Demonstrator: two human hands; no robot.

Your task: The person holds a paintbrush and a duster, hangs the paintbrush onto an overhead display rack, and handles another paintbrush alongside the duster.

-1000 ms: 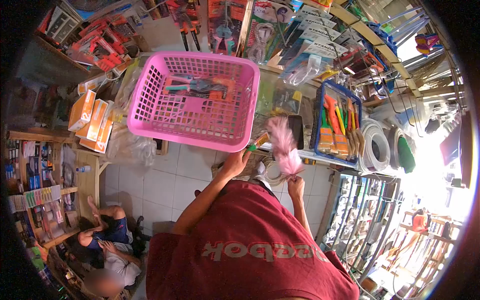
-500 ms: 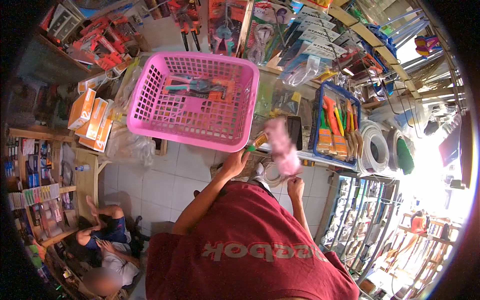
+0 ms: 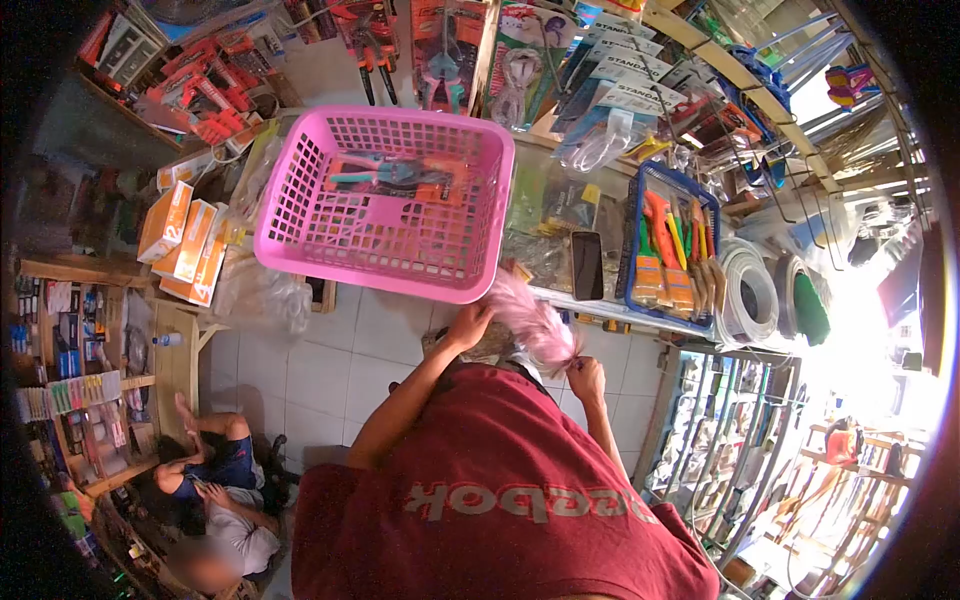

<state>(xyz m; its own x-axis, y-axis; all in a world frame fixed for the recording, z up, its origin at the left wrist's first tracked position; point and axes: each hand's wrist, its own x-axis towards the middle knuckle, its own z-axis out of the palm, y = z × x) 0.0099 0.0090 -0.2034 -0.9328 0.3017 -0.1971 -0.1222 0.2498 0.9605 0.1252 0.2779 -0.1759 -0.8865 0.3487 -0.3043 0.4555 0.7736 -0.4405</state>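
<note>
Pink duster (image 3: pixel 538 327) slanting up from the right hand (image 3: pixel 586 379) that grips its base, blocking most of a brush (image 3: pixel 520 269) pinched in the left hand (image 3: pixel 469 326), pink basket (image 3: pixel 375 279) just beyond, dark phone (image 3: pixel 587 265) near the duster, paintbrushes (image 3: pixel 665 250) in a blue tray (image 3: pixel 632 250)

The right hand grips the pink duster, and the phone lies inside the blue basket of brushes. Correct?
The phone's place is wrong: the head view shows the phone outside the blue basket, to its left. The right hand does grip the pink duster.
</note>
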